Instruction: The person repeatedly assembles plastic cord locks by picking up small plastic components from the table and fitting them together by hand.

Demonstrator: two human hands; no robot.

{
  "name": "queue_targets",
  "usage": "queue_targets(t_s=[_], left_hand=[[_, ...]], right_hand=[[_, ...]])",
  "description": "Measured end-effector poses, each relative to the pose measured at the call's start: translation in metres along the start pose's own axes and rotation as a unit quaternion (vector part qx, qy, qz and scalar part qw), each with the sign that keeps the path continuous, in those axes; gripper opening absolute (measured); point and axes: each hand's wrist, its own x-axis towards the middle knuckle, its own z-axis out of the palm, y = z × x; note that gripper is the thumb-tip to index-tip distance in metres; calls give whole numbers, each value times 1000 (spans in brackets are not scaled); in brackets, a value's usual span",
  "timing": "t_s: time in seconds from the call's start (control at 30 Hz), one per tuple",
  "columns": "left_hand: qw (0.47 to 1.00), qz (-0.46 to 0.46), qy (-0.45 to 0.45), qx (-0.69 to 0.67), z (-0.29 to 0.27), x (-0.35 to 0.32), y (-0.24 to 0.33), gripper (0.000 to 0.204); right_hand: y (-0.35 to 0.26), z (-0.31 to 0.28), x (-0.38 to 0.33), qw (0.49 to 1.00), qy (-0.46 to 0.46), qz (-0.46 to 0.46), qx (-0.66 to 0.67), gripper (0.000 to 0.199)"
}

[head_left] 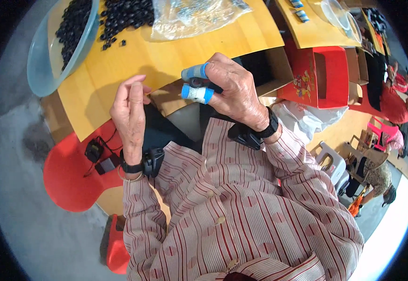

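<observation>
My right hand (234, 91) is closed around a small black part (198, 83), pinched between a thumb and a finger that both wear blue-and-white tape wraps. My left hand (130, 112) hovers just to the left with its fingers curled together; I cannot see anything in it. Both hands sit above the near edge of a yellow wooden table (166, 56). Black bands are strapped on both wrists. A heap of small black parts (126, 14) lies on the table beyond my hands.
A pale blue bowl (49, 61) with more black parts sits at the table's far left. A clear plastic bag (194, 16) lies at the back. Open cardboard and red boxes (323, 75) stand to the right. A red stool (73, 173) is below left.
</observation>
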Motion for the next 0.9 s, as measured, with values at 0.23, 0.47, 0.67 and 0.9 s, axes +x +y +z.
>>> queue_targets(t_s=[0.23, 0.47, 0.67, 0.9], left_hand=[[998, -32, -6, 58, -17, 12, -15, 20], [993, 2, -7, 118, -27, 21, -24, 18], [992, -11, 0, 123, -25, 26, -14, 17], [986, 27, 20, 166, -29, 43, -17, 16]], right_hand=[[70, -61, -54, 889, 205, 323, 253, 28], [187, -86, -146, 879, 148, 452, 15, 41], [209, -87, -181, 845, 158, 493, 137, 63], [213, -80, -178, 819, 188, 530, 119, 52]])
